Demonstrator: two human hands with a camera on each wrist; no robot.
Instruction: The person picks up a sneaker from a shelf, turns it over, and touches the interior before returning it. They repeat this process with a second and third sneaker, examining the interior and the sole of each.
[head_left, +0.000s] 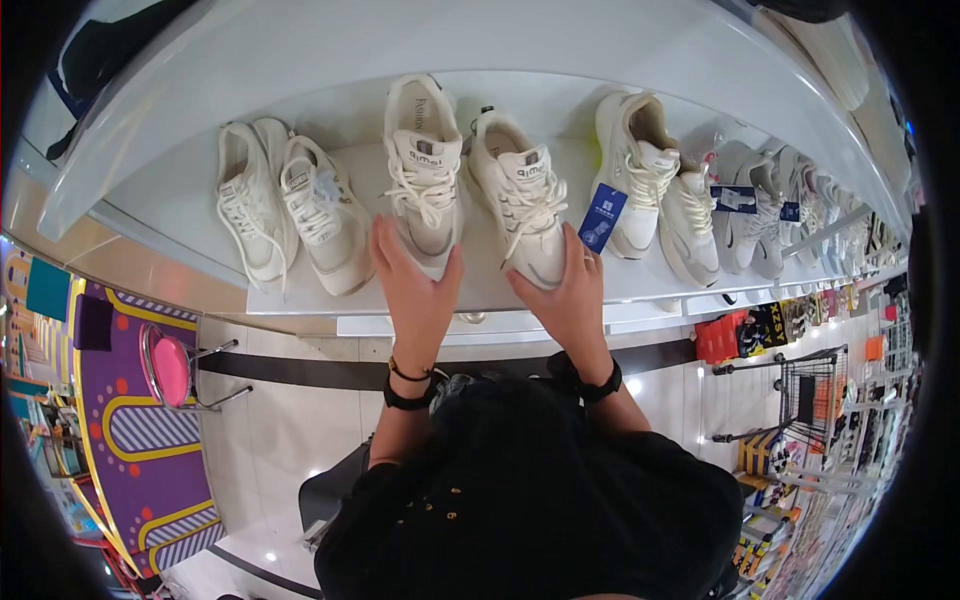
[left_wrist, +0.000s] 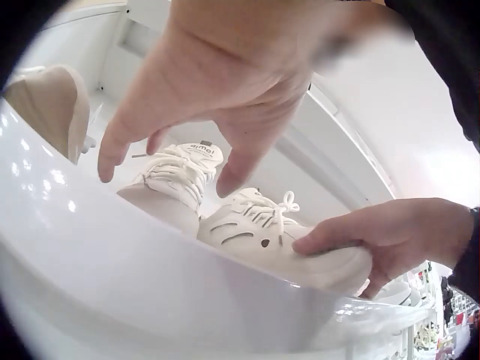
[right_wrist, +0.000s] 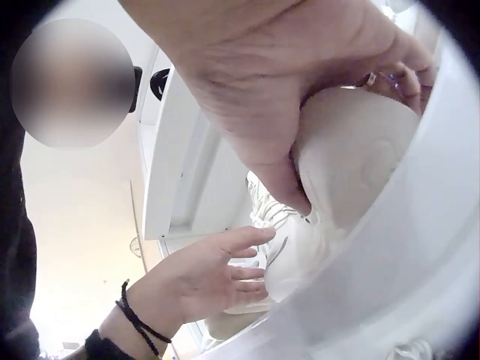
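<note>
Two cream lace-up sneakers with lettered tongues stand side by side, toes toward me, on a white shelf (head_left: 350,180). My left hand (head_left: 415,290) is at the toe of the left sneaker (head_left: 423,160), thumb and fingers spread to either side of it. In the left wrist view this hand (left_wrist: 232,82) hovers over the toe with a gap under the palm. My right hand (head_left: 567,305) grips the toe of the right sneaker (head_left: 520,200), thumb on the inner side and fingers round the outer side, as the right wrist view also shows.
Another pair of white sneakers (head_left: 325,220) stands to the left. To the right are a cream pair (head_left: 640,180) with a blue tag (head_left: 604,215) and several more shoes. A raised rim runs along the shelf front. Behind on the floor are a pink chair (head_left: 172,370) and a shopping cart (head_left: 805,395).
</note>
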